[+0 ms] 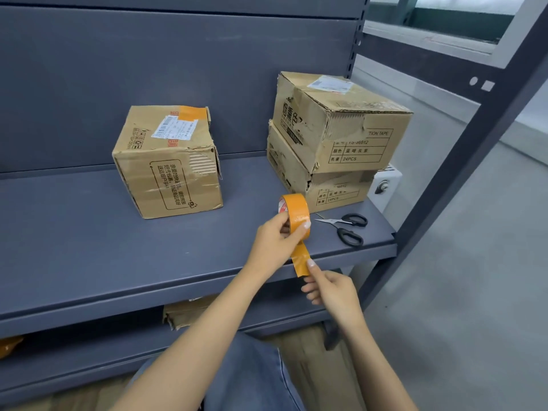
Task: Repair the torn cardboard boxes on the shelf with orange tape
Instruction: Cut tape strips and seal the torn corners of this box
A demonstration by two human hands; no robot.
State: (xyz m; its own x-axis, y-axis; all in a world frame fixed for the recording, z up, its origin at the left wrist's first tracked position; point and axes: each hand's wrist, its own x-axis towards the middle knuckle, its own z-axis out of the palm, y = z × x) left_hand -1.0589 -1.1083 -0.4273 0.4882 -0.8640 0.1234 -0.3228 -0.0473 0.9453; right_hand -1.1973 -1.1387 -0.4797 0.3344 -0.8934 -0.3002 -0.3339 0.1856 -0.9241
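My left hand (274,241) grips the orange tape roll (296,210) above the front of the grey shelf (89,232). My right hand (332,289) pinches the loose tape end (301,261), which hangs pulled out a short way below the roll. A cardboard box (169,164) stands at the shelf's middle with an orange tape patch on its top and a torn corner. To the right, a torn box (341,120) sits tilted on another box (311,185).
Black-handled scissors (348,228) lie open on the shelf right of the tape roll. A dark upright post (462,161) bounds the shelf at the right. More cardboard (184,314) shows on the lower shelf. My knee in jeans (246,375) is below.
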